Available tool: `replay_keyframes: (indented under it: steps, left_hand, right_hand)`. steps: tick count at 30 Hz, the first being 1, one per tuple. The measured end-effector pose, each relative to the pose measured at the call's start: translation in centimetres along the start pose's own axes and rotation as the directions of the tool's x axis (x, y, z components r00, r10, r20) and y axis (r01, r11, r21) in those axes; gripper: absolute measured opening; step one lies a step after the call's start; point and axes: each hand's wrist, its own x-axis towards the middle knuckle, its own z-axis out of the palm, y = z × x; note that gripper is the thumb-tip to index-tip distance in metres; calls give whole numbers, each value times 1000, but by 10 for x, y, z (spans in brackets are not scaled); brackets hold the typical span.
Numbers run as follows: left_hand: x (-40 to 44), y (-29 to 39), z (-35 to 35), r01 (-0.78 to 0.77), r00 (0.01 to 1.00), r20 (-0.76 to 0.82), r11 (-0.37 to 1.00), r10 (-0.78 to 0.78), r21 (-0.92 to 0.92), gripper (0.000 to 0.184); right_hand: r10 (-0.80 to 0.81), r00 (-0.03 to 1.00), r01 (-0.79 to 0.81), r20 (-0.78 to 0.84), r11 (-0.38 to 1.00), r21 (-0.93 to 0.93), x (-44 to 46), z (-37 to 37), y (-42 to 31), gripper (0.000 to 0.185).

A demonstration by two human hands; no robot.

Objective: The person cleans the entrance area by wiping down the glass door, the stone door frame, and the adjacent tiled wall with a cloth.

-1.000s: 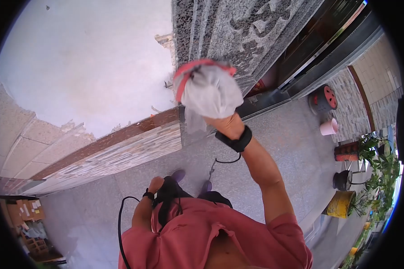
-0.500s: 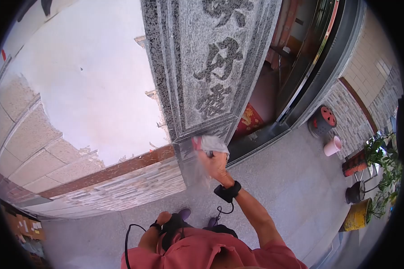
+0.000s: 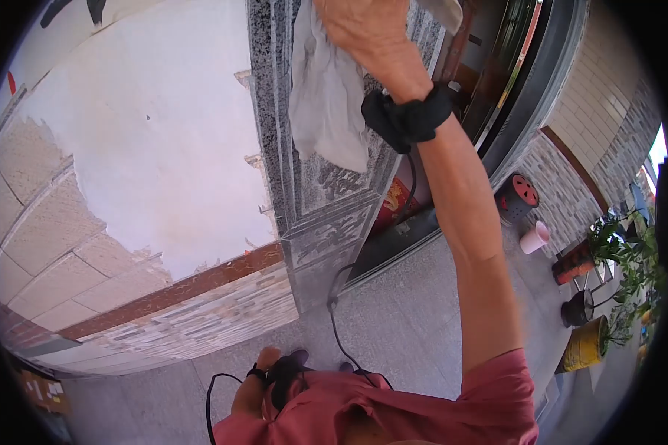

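My right hand [image 3: 367, 26], at the top edge of the view, is closed on a pale grey cloth [image 3: 326, 104]. The cloth hangs down against a carved grey stone pillar [image 3: 274, 148], hiding most of its dark characters. Part of my right hand is cut off by the frame. Down by my body, my left hand [image 3: 269, 357] is beside my dark clothing; it is small in view and its fingers cannot be made out.
Left of the pillar is a wall with a large white patch [image 3: 163, 141]. To the right stands a doorway with a red patterned mat [image 3: 397, 200]. A dark drum with a red top [image 3: 523, 190], a pink bucket [image 3: 534, 237] and a yellow plant pot [image 3: 583, 345] line the floor.
My right hand has gone up the pillar with the cloth, from its base to the top of the view. The cloth now hangs loose below the hand. My left hand stays low.
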Motion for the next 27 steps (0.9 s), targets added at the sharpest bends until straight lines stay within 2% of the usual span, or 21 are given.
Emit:
replay_keyframes:
  steps: [1, 2, 3, 5, 7, 9, 10, 12, 13, 16, 17, 20, 21, 23, 25, 27]
  left_hand:
    - [-4, -2, 0, 28, 999, 19, 999, -27, -25, 11]
    - [-9, -6, 1, 55, 998, 43, 997, -54, -44, 11]
    - [-11, -10, 5, 66, 994, 92, 996, -61, -58, 20]
    - [-22, -8, 7, 44, 997, 62, 997, -40, -68, 20]
    - [-29, -8, 2, 29, 999, 29, 998, -28, -51, 20]
    - [-31, -1, -1, 23, 1000, -2, 1000, -23, -15, 20]
    - [-30, 3, -3, 44, 999, 26, 999, -44, -1, 21]
    - [-29, 7, -6, 85, 992, 85, 996, -88, 32, 21]
    - [-29, 8, -5, 80, 991, 104, 996, -83, 31, 15]
    - [-27, 21, -12, 75, 994, 76, 997, -76, 25, 16]
    - [-25, 24, -13, 85, 986, 142, 996, -90, 41, 17]
    - [-21, 24, -13, 9, 997, 81, 998, -14, 63, 21]
    - [-19, 24, -11, 13, 996, 83, 998, -17, 57, 20]
    - [-18, 23, -10, 24, 996, 90, 999, -28, 46, 20]
    - [-20, 22, -6, 34, 998, 56, 998, -37, 50, 20]
    - [-21, 21, -5, 33, 998, 44, 998, -36, 54, 21]
  right_hand:
    - [-113, 992, 122, 62, 978, -170, -31, 0, -8, 26]
    - [-104, 987, 127, 119, 970, -209, -66, 0, -14, 27]
    - [-95, 980, 137, 176, 960, -246, -101, 0, -21, 29]
    - [84, 955, -86, 285, 996, -8, -164, -8, -35, 37]
    - [169, 884, -311, 435, 909, 278, -212, -31, -51, 42]
    - [96, 803, -360, 588, 865, 350, -293, -51, -64, 45]
    - [15, 750, -289, 662, 907, 307, -330, -61, -69, 47]
    - [13, 744, -398, 668, 812, 427, -319, -92, -80, 46]
    - [10, 742, -446, 671, 755, 482, -314, -103, -84, 46]
    - [168, 737, -520, 655, 760, 391, -365, -103, -98, 41]
    - [227, 693, -591, 684, 722, 359, -325, -108, -95, 30]
    - [448, 652, -757, 612, 437, 486, -290, -100, -92, 34]
    - [369, 765, -621, 528, 639, 454, -266, -100, -83, 35]
    - [247, 868, -455, 432, 744, 489, -210, -91, -65, 37]
    - [148, 978, -203, 146, 825, 527, -153, -61, -28, 37]
    - [91, 990, -25, -112, 872, 489, -95, -39, -1, 38]
